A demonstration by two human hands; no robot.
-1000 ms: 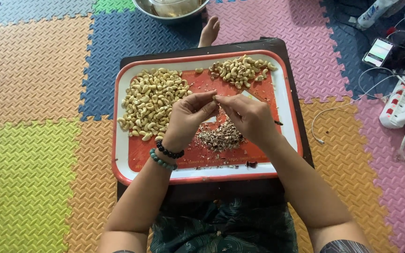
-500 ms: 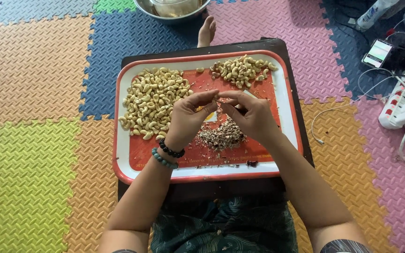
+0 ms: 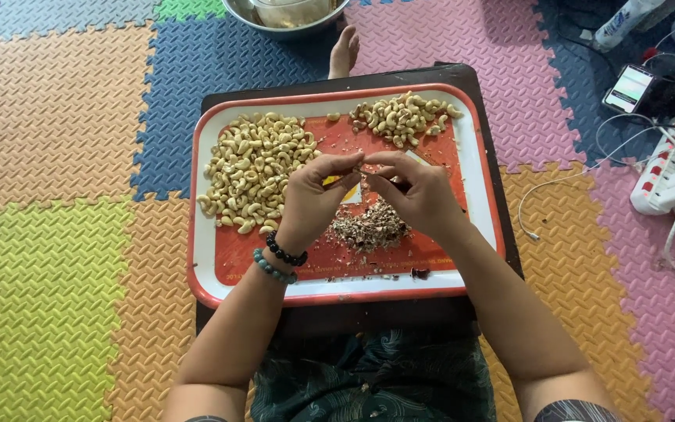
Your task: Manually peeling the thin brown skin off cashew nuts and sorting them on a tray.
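Observation:
A red tray with a white rim [image 3: 205,234] rests on a dark low board [image 3: 501,227] over my lap. A big heap of pale cashew nuts [image 3: 253,169] lies at its left, a smaller heap [image 3: 400,116] at the far right. A mound of brown skin scraps [image 3: 370,227] lies in the middle. Above that mound my left hand [image 3: 312,197] and my right hand [image 3: 419,191] meet fingertip to fingertip, pinching one small cashew between them. The nut is mostly hidden by my fingers. Two bead bracelets [image 3: 279,258] circle my left wrist.
A metal bowl [image 3: 284,14] stands beyond the tray next to a bare foot [image 3: 344,51]. Coloured foam mats cover the floor. At the right lie a phone [image 3: 628,87], a power strip [image 3: 662,180] and white cables [image 3: 572,178].
My fingertips have closed together over the scrap mound; the thin pale stick seen in my right hand a second ago is no longer visible. Both hands sit slightly nearer me.

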